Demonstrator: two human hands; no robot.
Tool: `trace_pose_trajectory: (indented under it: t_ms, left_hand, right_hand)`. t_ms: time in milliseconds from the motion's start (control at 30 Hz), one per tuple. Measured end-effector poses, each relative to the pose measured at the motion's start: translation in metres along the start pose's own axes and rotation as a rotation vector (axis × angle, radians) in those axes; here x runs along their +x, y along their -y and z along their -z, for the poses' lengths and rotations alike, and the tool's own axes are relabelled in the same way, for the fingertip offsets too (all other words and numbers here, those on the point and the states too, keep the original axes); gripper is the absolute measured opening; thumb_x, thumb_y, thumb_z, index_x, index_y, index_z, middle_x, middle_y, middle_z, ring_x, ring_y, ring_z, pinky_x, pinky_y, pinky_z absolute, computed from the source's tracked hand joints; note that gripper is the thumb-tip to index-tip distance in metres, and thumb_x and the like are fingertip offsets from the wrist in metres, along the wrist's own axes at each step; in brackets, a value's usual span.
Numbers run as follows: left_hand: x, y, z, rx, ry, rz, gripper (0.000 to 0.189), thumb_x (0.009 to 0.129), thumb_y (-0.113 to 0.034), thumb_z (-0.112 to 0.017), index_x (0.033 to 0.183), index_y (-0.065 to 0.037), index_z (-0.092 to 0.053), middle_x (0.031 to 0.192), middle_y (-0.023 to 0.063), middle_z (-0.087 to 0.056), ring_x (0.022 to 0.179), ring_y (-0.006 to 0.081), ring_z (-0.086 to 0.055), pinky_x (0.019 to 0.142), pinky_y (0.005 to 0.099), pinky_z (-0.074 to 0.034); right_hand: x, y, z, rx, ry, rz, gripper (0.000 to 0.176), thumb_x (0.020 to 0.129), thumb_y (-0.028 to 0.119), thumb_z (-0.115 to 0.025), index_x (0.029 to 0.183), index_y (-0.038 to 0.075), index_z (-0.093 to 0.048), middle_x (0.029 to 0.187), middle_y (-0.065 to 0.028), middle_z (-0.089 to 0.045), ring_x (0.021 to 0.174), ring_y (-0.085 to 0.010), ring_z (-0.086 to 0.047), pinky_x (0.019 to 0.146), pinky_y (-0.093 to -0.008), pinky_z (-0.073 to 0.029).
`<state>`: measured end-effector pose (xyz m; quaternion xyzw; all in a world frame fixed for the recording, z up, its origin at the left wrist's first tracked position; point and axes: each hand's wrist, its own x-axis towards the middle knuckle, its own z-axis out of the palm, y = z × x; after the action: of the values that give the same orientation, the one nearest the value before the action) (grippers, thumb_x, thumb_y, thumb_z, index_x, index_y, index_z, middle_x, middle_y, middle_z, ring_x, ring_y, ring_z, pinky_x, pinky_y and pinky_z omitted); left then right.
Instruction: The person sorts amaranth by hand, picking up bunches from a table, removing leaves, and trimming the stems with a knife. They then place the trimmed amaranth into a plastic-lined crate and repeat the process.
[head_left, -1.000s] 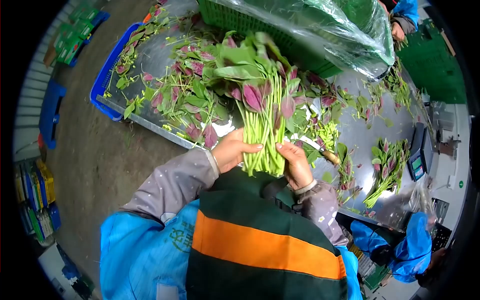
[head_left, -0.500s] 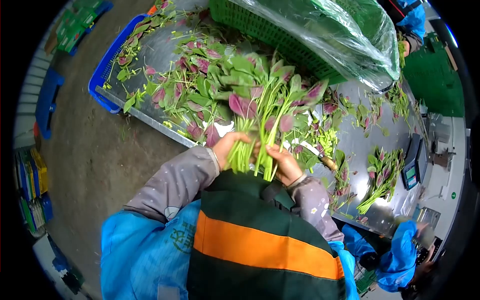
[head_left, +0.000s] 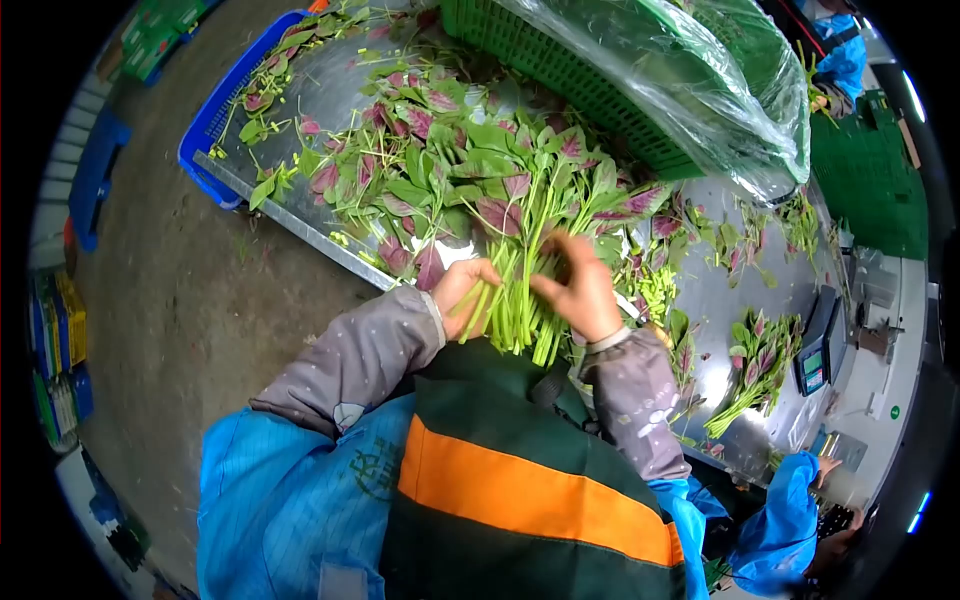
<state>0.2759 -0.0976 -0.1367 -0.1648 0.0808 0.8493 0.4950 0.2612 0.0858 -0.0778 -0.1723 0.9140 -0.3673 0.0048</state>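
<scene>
A bunch of red-and-green amaranth stands in front of my apron, leaves away from me and pale stem ends toward me. My left hand is wrapped round the stems on their left side. On the other side, my right hand is at the stems with thumb and forefinger spread apart; its other fingers are partly hidden. Loose amaranth leaves lie heaped just beyond the bunch. Close to my right wrist are cut stem pieces and a knife, largely covered by the hand and sleeve.
A green crate lined with clear plastic stands at the far side of the metal table. A blue basket is at the left end. Rightward lie another amaranth bunch and a scale. Co-workers' blue sleeves show at the right.
My right hand has loosened from the stems and lifted, its thumb and forefinger now apart. My left hand keeps hold of the bunch. The view has shifted slightly.
</scene>
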Motion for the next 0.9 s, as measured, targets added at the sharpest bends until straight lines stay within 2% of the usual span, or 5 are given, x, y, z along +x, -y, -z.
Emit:
trace_pose_trajectory:
  t_ms: [233, 333, 500, 533, 900]
  left_hand:
    - [0.001, -0.004, 0.01, -0.077, 0.125, 0.01, 0.062, 0.069, -0.016, -0.041, 0.131, -0.007, -0.035, 0.104, 0.0162, -0.056, 0.086, 0.0304, -0.058, 0.085, 0.0435, -0.044]
    - [0.004, -0.002, 0.011, -0.065, 0.175, 0.014, 0.063, 0.072, -0.017, -0.041, 0.133, -0.01, -0.032, 0.104, 0.015, -0.056, 0.084, 0.0295, -0.058, 0.083, 0.0408, -0.044]
    - [0.012, -0.005, 0.023, -0.032, 0.043, 0.043, 0.052, 0.081, -0.017, -0.043, 0.132, -0.01, -0.035, 0.101, 0.0128, -0.058, 0.09, 0.0269, -0.058, 0.083, 0.0424, -0.046]
    - [0.013, -0.003, 0.027, 0.008, 0.014, 0.04, 0.051, 0.082, -0.016, -0.043, 0.131, -0.01, -0.036, 0.102, 0.0124, -0.058, 0.091, 0.0265, -0.058, 0.084, 0.0422, -0.046]
    - [0.002, 0.009, -0.034, 0.494, -0.157, -0.219, 0.047, 0.074, 0.006, -0.059, 0.118, -0.003, -0.045, 0.105, 0.0074, -0.056, 0.094, 0.0164, -0.056, 0.079, 0.0308, -0.047]
  right_hand:
    - [-0.022, 0.047, 0.075, 0.659, 0.992, -0.154, 0.003, 0.077, 0.002, -0.062, 0.079, 0.002, -0.062, 0.067, -0.002, -0.06, 0.054, -0.0119, -0.054, 0.049, -0.0244, -0.043]
    - [-0.042, -0.024, 0.148, 0.825, 0.638, -0.124, 0.013, 0.074, 0.006, -0.066, 0.086, 0.002, -0.062, 0.07, -0.0034, -0.06, 0.056, -0.0124, -0.055, 0.048, -0.0237, -0.041]
    - [-0.045, -0.071, 0.129, -0.272, -0.193, -0.236, 0.033, 0.075, 0.001, -0.062, 0.107, 0.003, -0.054, 0.092, -0.0077, -0.061, 0.063, -0.0117, -0.057, 0.051, -0.0226, -0.044]
    - [-0.038, -0.051, 0.112, 0.258, -0.251, -0.424, 0.031, 0.077, -0.001, -0.06, 0.107, 0.003, -0.054, 0.093, -0.0049, -0.06, 0.066, -0.0073, -0.055, 0.053, -0.0207, -0.044]
    - [0.021, -0.004, -0.014, 0.189, -0.045, -0.39, 0.032, 0.071, 0.019, -0.071, 0.09, -0.002, -0.056, 0.059, -0.0063, -0.057, 0.051, -0.0123, -0.053, 0.05, -0.0272, -0.042]
